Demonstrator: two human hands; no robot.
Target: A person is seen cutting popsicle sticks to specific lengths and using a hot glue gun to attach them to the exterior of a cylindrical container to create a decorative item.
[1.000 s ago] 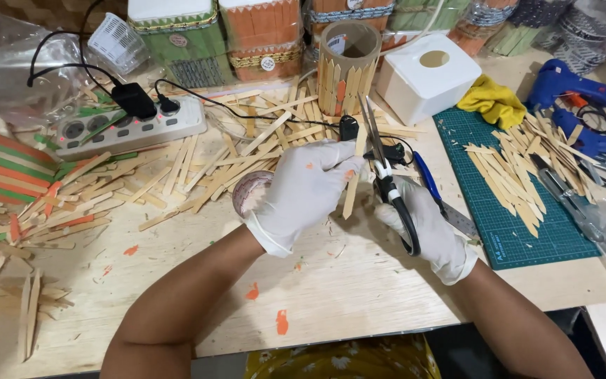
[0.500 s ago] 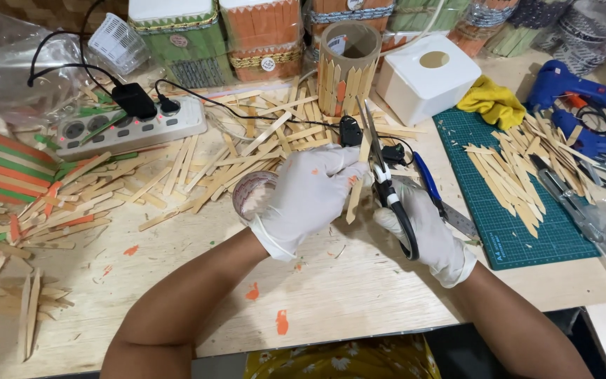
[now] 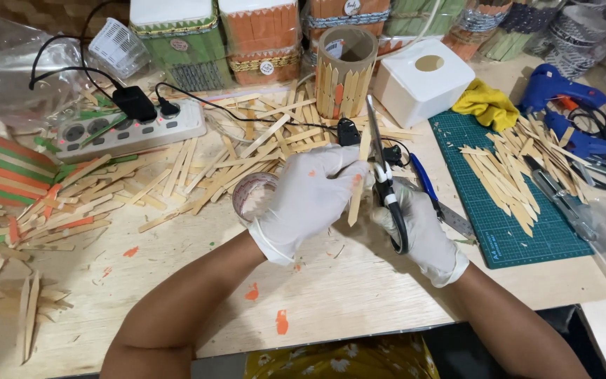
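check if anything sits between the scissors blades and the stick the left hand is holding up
Nothing visible does. The left hand holds the wooden stick right beside the scissors gripped by the right hand; the blades point up, close against the stick.

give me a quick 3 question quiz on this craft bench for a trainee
1. True or false: the right hand holds scissors.
2. What lies on the green cutting mat? A) wooden sticks B) coins C) a power strip
3. Fill in: the left hand holds a wooden ____ next to the scissor blades.

Key
1. True. Its fingers are through the black handles, blades pointing away from the person.
2. A. A heap of cut sticks lies on the mat; the power strip sits far left on the table.
3. Stick.
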